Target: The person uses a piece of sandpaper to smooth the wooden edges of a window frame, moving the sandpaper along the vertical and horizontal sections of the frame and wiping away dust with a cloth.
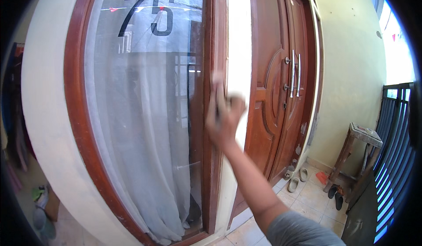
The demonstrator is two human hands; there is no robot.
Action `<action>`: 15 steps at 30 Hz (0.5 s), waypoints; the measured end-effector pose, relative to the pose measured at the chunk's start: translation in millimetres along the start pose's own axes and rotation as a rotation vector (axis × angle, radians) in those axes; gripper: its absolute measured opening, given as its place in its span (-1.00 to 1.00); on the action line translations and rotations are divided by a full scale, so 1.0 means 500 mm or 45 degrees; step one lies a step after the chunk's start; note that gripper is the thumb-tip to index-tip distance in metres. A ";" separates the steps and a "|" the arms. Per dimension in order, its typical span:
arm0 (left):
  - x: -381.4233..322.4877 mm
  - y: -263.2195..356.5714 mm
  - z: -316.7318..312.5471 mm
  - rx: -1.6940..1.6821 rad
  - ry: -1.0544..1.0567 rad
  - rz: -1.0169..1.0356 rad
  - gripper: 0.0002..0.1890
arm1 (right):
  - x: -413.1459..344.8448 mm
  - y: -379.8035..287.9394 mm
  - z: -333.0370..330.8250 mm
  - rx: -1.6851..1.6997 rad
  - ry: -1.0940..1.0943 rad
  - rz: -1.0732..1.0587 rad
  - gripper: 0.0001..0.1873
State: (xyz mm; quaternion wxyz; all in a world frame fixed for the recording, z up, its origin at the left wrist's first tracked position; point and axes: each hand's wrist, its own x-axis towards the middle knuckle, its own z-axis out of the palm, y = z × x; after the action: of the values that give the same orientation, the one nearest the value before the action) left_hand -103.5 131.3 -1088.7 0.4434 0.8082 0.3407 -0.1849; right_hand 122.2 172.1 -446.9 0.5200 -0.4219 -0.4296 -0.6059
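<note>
My right hand (226, 120) reaches up from the lower right, its arm in a grey short sleeve. It is at the right upright of a reddish-brown wooden window frame (216, 180), and motion blurs it. A finger seems to point up along the wood. Whether anything is held in the hand cannot be made out. Left of it is the tall glass window pane (155, 91), with dark characters near the top and reflections across it. A white curtain (158, 166) hangs behind the glass. My left hand is out of view.
Right of a pale wall strip (239, 48) stands a carved wooden double door (270, 114) with metal handles (292, 74). Clogs (293, 185), dark footwear (339, 201) and a worn wooden stool (362, 135) stand on the tiled floor (306, 206). A dark metal railing (392, 147) borders the right.
</note>
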 end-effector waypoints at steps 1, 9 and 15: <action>0.009 0.013 0.004 0.006 -0.007 0.018 -0.16 | -0.081 0.009 -0.030 0.013 0.035 -0.015 -0.43; -0.002 0.039 0.021 -0.013 -0.031 0.005 -0.19 | 0.493 0.093 0.169 -0.121 0.415 -0.105 -0.73; -0.015 -0.002 0.016 -0.053 0.015 -0.043 -0.22 | 0.139 0.023 0.089 0.082 0.196 -0.020 -0.41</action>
State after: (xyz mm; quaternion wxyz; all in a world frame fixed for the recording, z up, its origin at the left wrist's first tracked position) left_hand -109.2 121.8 -1089.1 0.4548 0.7940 0.3607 -0.1806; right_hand 129.2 194.9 -367.0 0.5600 -0.3537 -0.4110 -0.6264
